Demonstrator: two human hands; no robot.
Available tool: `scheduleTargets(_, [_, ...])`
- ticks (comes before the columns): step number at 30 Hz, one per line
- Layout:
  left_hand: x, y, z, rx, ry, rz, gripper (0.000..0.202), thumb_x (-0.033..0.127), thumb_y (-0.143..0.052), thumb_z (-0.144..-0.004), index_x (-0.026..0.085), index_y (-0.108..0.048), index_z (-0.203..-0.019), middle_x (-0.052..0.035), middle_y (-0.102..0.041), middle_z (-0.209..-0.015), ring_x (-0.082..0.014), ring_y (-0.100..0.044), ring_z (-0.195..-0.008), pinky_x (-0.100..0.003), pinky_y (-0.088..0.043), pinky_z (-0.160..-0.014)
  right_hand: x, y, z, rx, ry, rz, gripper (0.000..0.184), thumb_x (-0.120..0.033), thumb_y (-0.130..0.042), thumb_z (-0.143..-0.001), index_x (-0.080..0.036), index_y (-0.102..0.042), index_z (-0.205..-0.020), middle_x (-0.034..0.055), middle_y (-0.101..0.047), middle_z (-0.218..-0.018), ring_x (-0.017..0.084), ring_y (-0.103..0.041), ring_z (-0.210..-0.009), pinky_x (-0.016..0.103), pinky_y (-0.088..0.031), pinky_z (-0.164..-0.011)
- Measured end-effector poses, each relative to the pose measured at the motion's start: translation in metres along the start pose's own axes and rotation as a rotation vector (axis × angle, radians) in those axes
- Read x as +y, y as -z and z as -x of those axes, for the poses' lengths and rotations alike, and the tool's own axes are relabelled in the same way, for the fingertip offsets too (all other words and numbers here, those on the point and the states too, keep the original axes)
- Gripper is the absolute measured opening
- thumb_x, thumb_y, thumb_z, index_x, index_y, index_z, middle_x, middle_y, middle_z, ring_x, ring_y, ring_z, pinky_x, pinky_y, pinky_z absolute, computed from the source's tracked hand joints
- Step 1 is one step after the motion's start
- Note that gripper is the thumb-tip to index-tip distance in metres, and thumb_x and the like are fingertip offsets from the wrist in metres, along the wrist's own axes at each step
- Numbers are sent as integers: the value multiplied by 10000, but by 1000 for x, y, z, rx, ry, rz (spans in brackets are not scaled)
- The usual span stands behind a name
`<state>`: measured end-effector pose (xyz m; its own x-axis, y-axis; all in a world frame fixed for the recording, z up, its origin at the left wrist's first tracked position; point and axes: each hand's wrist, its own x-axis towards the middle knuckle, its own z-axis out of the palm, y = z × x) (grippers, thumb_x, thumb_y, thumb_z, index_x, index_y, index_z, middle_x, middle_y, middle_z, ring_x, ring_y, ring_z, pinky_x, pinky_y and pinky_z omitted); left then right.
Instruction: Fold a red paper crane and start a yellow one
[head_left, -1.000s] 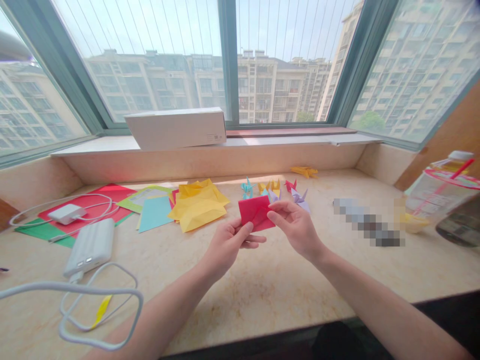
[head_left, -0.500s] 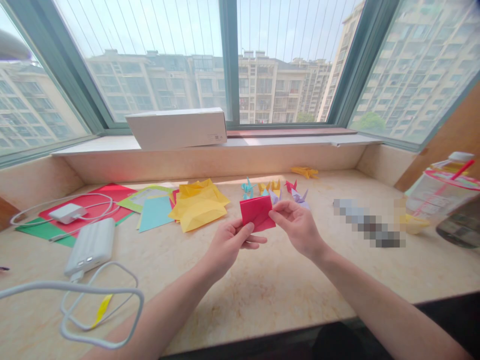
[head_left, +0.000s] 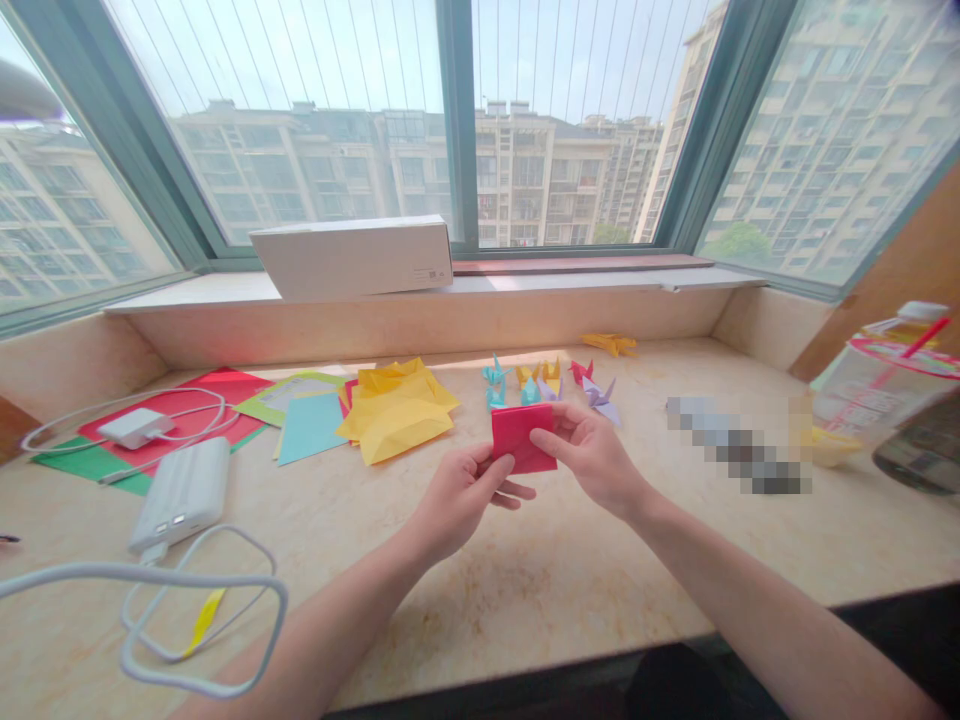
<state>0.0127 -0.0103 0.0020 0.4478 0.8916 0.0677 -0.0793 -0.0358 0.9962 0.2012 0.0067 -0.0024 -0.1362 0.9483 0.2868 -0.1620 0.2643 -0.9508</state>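
A folded square of red origami paper (head_left: pixel 517 436) is held up above the counter between my two hands. My left hand (head_left: pixel 466 492) pinches its lower left corner, thumb in front, with the other fingers reaching behind and below. On the right side, my right hand (head_left: pixel 592 450) grips the paper with its thumb flat on the front face and its fingers behind. Just beyond the paper stand several small folded paper cranes, among them a purple crane (head_left: pixel 600 398), a red crane (head_left: pixel 581 372) and a blue crane (head_left: pixel 495 371).
Yellow folded sheets (head_left: pixel 401 410) and a light blue sheet (head_left: pixel 311 427) lie left of my hands. A white power bank (head_left: pixel 184 490) with looping cables is further left. On the right are a blurred-out item (head_left: pixel 739 445) and a plastic cup (head_left: pixel 870 385). A white box (head_left: pixel 356 258) rests on the sill.
The red paper has moved slightly right and down and is turned flatter to view. My right thumb has shifted from its right edge onto its front face.
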Motion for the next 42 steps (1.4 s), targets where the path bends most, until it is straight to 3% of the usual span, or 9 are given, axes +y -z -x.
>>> scheduleTargets(4, [0, -1, 0, 94, -52, 6, 324, 389, -632, -887, 145, -619, -1099, -102, -766, -930, -212, -745, -713, -273, -574, -599, 3, 1, 0, 29, -3, 16, 296, -348, -773, -761, -214, -601, -961, 35, -746, -906, 201, -712, -855, 342, -575, -781])
scheduleTargets(7, [2, 1, -1, 230, -131, 0, 307, 396, -640, -878, 152, -577, -1053, -55, -753, -769, -178, -712, -606, -261, -568, -550, 4, 1, 2, -74, -52, -24, 367, -317, -771, -770, -232, -515, -1020, 14, -753, -867, 187, -724, -763, 320, -570, -707])
scheduleTargets(11, [3, 4, -3, 327, -169, -22, 321, 419, -661, -850, 151, -569, -1003, -53, -744, -780, -174, -693, -583, -270, -575, -505, 4, -3, 7, -196, -114, -65, 430, -316, -762, -783, -235, -467, -1086, 26, -755, -867, 196, -736, -749, 324, -573, -688])
scheduleTargets(17, [2, 1, -1, 278, -140, -68, 306, 410, -671, -845, 152, -590, -988, -40, -725, -755, -168, -685, -593, -261, -577, -507, 3, -7, 8, -143, -86, -37, 342, -385, -722, -824, -232, -531, -1062, 33, -722, -950, 188, -714, -812, 319, -589, -693])
scheduleTargets(21, [-1, 0, 1, 223, -149, -85, 304, 390, -639, -880, 157, -587, -1067, -34, -721, -750, -152, -679, -588, -249, -578, -531, 5, -7, 8, -109, -46, 2, 236, -353, -735, -819, -224, -628, -985, 22, -722, -893, 170, -699, -789, 288, -579, -688])
scheduleTargets(25, [-6, 3, -1, 205, -176, -104, 264, 383, -615, -898, 154, -619, -1028, -36, -722, -740, -155, -679, -603, -258, -587, -537, 4, -4, 8, -123, 22, 29, 154, -320, -738, -812, -210, -724, -919, 42, -713, -937, 185, -685, -865, 312, -573, -767])
scheduleTargets(33, [-7, 5, -2, 237, -179, -149, 218, 354, -625, -889, 146, -621, -956, -40, -721, -735, -168, -692, -610, -268, -591, -535, -5, -2, 10, -238, 81, 211, 237, -308, -696, -852, -252, -751, -1077, 83, -659, -1113, 226, -626, -1047, 364, -537, -894])
scheduleTargets(42, [-1, 3, -3, 226, -140, 11, 216, 328, -652, -865, 124, -618, -924, -39, -708, -736, -145, -660, -627, -255, -596, -524, 4, -1, 8, -194, 128, 139, 221, -197, -629, -864, -284, -786, -992, 51, -669, -1042, 177, -630, -965, 308, -535, -858])
